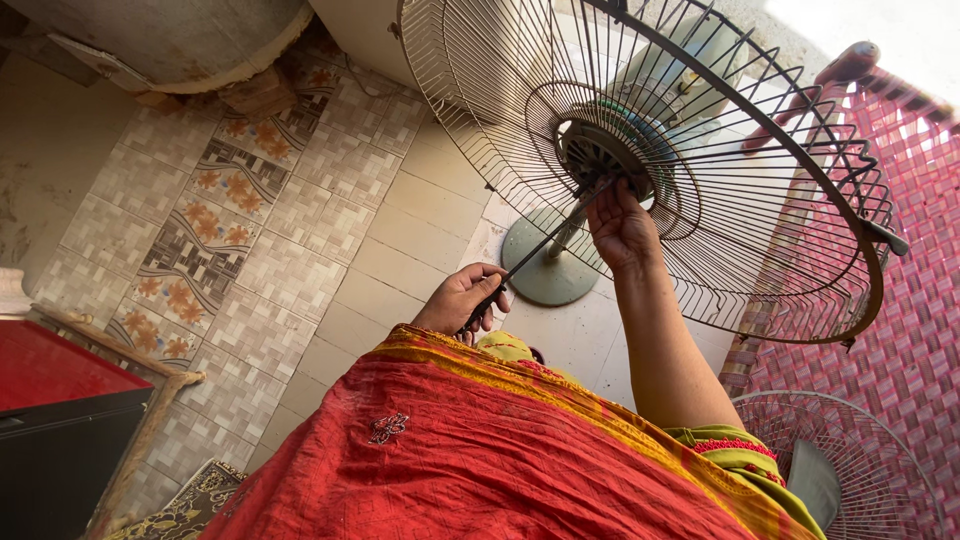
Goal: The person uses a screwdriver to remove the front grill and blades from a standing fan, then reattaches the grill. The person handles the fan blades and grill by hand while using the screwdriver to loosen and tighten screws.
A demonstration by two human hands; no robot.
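Left hand (462,298) fisted round screwdriver (545,236) handle; long axis toward 2 o'clock, tip at fan hub (600,155). Right hand (620,228) at hub, fingers curled on wires, exact grip unclear. One wire guard (800,260) on stand, round base (545,270) on pale tiled floor (300,270). Second guard (860,450) at 4 o'clock. Pink woven cot (900,340) at 3. Red cloth (450,460) at 6.

The lone head camera looked steeply down, tilted, close over the fan guard (640,160), floor (400,250) beyond.
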